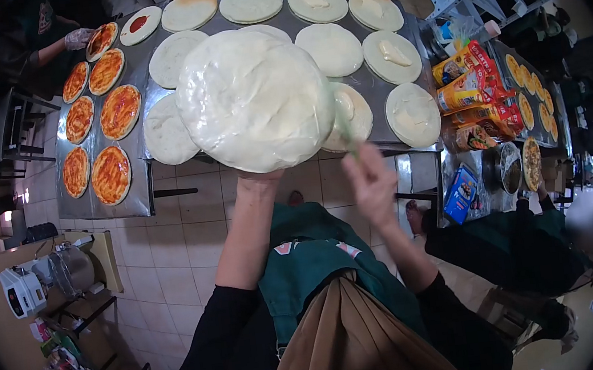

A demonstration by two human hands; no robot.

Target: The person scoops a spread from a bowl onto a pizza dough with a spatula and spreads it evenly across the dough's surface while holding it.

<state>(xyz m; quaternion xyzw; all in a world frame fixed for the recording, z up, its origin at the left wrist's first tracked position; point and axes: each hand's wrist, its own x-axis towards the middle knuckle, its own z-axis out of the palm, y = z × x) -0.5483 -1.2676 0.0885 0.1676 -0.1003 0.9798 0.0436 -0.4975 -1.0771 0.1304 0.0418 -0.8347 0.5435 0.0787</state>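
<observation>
A large round pizza base, coated with a glossy pale cream spread, is held up in front of me. My left hand bears it from below, its fingers hidden under the dough. In my right hand is a thin green spatula, smeared by motion, with its blade at the base's right edge. Behind, partly covered by the held base, a pizza base with a pale dollop lies on the metal table.
More plain bases fill the table, some with pale dollops. Sauced bases lie on the left, near a co-worker's gloved hand. On the right are sauce pouches, a blue packet and another person.
</observation>
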